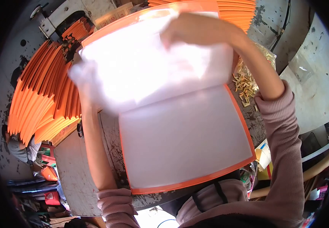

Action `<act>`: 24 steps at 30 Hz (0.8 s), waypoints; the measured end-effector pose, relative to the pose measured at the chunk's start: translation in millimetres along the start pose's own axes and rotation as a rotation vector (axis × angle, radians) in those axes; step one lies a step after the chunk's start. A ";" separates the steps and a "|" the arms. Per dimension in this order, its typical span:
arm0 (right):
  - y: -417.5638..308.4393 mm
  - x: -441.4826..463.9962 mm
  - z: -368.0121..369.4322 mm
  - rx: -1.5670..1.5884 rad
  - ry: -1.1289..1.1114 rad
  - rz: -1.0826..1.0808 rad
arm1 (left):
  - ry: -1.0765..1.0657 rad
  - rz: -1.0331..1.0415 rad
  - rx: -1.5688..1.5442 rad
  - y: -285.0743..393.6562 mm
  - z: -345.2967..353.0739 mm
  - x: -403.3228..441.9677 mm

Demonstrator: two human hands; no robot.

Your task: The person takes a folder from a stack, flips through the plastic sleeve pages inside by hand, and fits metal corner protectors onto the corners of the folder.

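An orange-edged folder (187, 186) lies in front of me, its lower part covered by a pale, smooth sheet (183, 140). Over its upper part, a glossy translucent sheet (134, 72) is raised and glaring with light. My left hand (84, 76) is at that sheet's left edge, smeared by motion, so its grip cannot be made out. Above the sheet's upper right part, my right hand (194, 29) has its fingers curled together and pointing down-left. What lies between those fingers is hidden by blur and glare.
Stacked orange folders (44, 95) stand at the left, and more orange folders (238, 13) lie at the back. Small gold-coloured pieces (245, 86) are heaped beside a clear bag on the right. The worn tabletop (77, 163) shows scratches and chipped paint.
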State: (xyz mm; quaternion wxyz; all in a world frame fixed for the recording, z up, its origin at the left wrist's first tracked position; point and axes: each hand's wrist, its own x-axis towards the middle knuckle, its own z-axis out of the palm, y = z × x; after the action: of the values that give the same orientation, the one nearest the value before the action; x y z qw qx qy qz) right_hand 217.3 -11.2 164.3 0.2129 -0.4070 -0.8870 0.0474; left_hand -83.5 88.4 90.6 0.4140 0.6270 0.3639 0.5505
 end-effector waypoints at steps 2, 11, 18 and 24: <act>-10.5 20.7 -16.6 -0.284 0.133 0.181 | 0.000 0.014 -0.183 -1.2 0.5 0.3; -25.0 5.4 37.0 -1.014 0.671 0.119 | -0.124 0.182 0.024 -5.1 0.0 -5.4; -126.1 -89.7 114.8 -0.029 -0.360 -0.195 | 0.018 0.254 0.346 -14.1 1.8 -3.2; -118.6 -119.7 125.9 -0.042 -0.483 -0.072 | 0.128 0.244 0.096 0.2 9.2 -7.7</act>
State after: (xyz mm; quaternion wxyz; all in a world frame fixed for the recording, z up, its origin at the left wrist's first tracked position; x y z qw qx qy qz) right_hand 150.9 -167.6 40.3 -0.0122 -0.3563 -0.9269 0.1172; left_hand -75.4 80.3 87.4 0.2894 0.6493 0.3363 0.6177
